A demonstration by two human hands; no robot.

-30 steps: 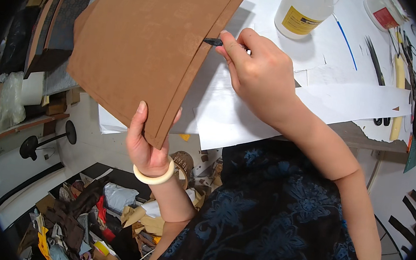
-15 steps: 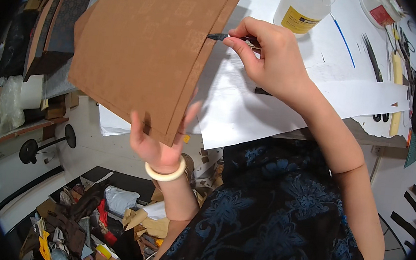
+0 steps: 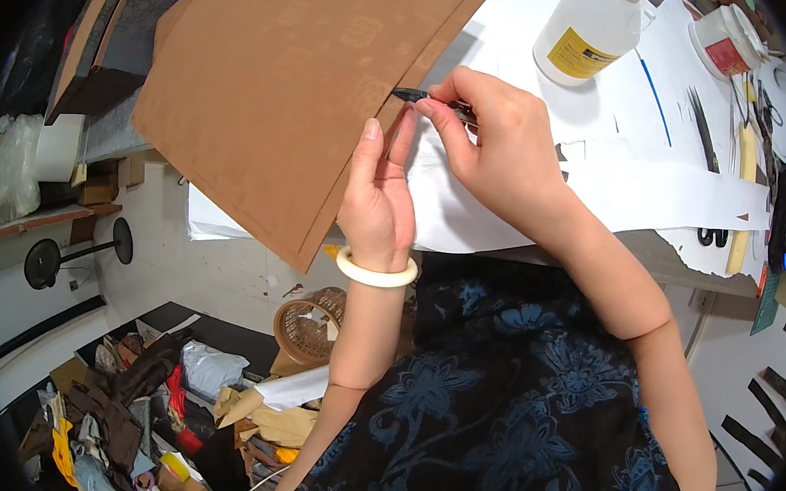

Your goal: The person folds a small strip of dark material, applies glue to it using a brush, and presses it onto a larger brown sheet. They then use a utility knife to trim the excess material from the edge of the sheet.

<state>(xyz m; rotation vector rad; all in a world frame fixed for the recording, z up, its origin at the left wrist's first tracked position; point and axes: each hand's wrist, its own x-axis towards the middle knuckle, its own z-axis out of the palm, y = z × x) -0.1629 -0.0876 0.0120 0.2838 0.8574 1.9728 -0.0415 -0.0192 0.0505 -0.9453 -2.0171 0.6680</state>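
A large brown panel [image 3: 275, 95], patterned faintly and with a raised strip along its right edge, is tilted up over the worktable. My left hand [image 3: 380, 202] grips that edge, its thumb on the face and its fingers behind. Just above it, my right hand [image 3: 505, 138] pinches a small dark tool with a pointed black tip [image 3: 411, 95]; the tip meets the seam beside the edge strip. My fingers cover most of the tool, so its exact kind is unclear. A cream bangle [image 3: 377, 270] circles my left wrist.
Beyond my right hand stand a translucent bottle [image 3: 587, 38] and a white tub [image 3: 729, 41]. A blue stick [image 3: 656, 102] and black scissors [image 3: 707, 133] lie on white paper [image 3: 470, 215]. Below are a woven basket [image 3: 306, 327] and a scrap heap [image 3: 126, 409].
My left hand has slid up the panel's right edge from its lower corner to just below the tool. The tool's tip stays at the seam. The panel appears slightly shifted and turned.
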